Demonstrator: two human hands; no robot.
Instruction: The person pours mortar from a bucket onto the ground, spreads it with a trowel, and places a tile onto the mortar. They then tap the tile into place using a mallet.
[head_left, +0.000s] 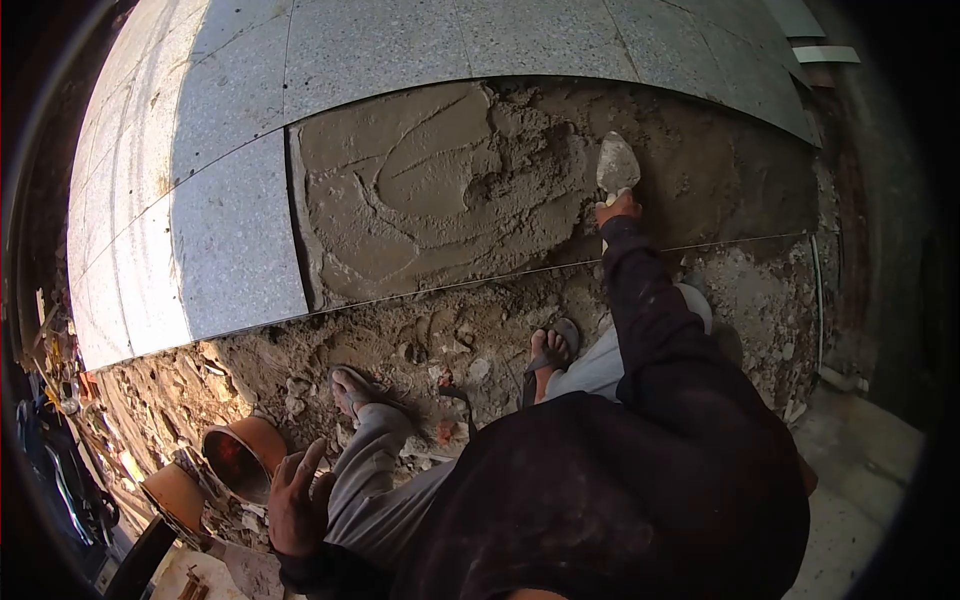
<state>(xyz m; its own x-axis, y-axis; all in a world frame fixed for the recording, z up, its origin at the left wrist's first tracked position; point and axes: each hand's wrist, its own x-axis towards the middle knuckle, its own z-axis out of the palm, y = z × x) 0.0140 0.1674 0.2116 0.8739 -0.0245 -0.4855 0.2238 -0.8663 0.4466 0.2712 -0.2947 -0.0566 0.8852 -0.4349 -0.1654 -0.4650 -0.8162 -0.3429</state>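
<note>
My right hand [618, 208] is closed round the handle of a trowel [618, 165], whose pale, mortar-smeared blade points away from me. The blade is at the right edge of a bed of wet grey mortar [420, 190], which is smooth on the left and lumpy toward the middle. Darker, rougher material [700, 170] lies to the right of the trowel. My left hand [298, 505] is raised at the lower left with its fingers apart and nothing in it. A thin string [460, 283] runs along the near edge of the mortar.
Speckled floor tiles [235, 225] border the mortar on the left and far side. Two orange-brown containers [245, 455] [175, 495] stand beside my left hand. My sandalled feet rest on rubble [470, 350]. At the right edge lies a pale strip [818, 300].
</note>
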